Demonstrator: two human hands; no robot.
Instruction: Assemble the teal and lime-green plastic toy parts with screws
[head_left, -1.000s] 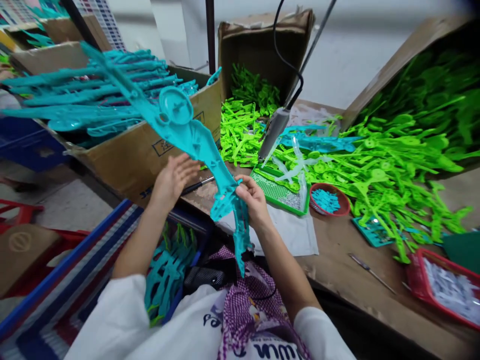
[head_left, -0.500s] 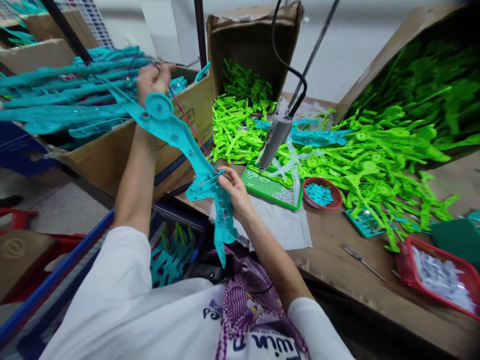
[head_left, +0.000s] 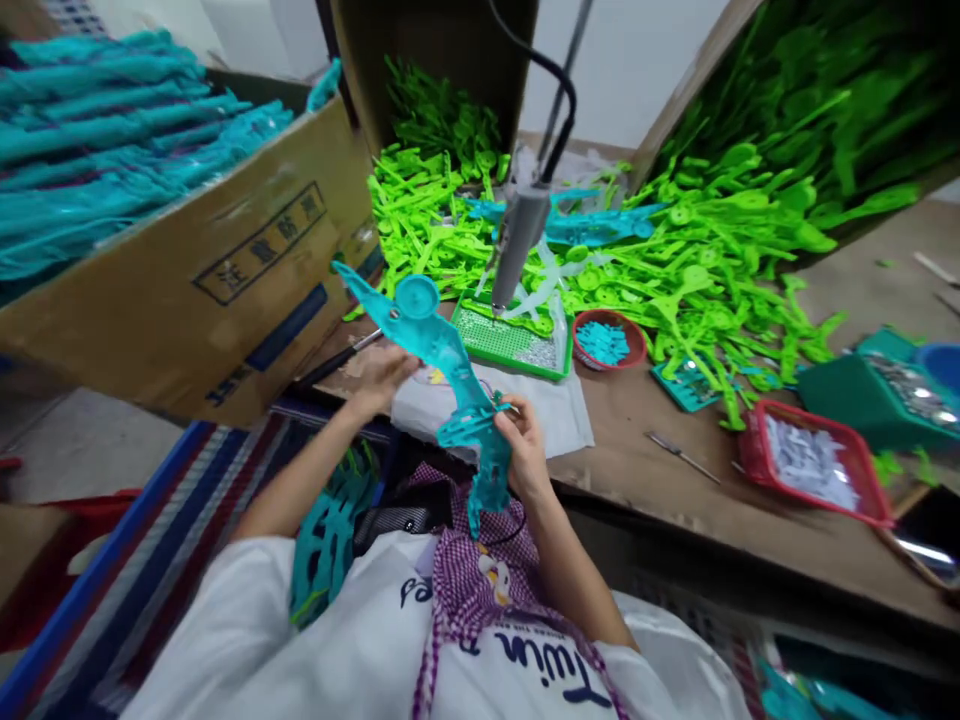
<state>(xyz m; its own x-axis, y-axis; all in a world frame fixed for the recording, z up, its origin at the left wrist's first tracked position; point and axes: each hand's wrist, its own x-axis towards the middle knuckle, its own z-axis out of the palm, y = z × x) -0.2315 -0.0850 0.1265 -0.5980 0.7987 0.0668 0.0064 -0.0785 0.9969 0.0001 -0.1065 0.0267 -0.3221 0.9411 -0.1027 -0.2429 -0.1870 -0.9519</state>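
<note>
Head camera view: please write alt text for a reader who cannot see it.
A person's right hand grips a long teal plastic part near its lower end; the left hand touches it below its round disc. Behind, bright green parts litter a wooden bench, a power tool hangs over it, and a cardboard box of teal parts stands at left.

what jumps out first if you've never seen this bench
First, the heap of bright green plastic parts spilling across the back right of the table. Then the long teal plastic piece at centre, gripped by the right hand with the left hand by it, and the cardboard box of teal parts at left.
</note>
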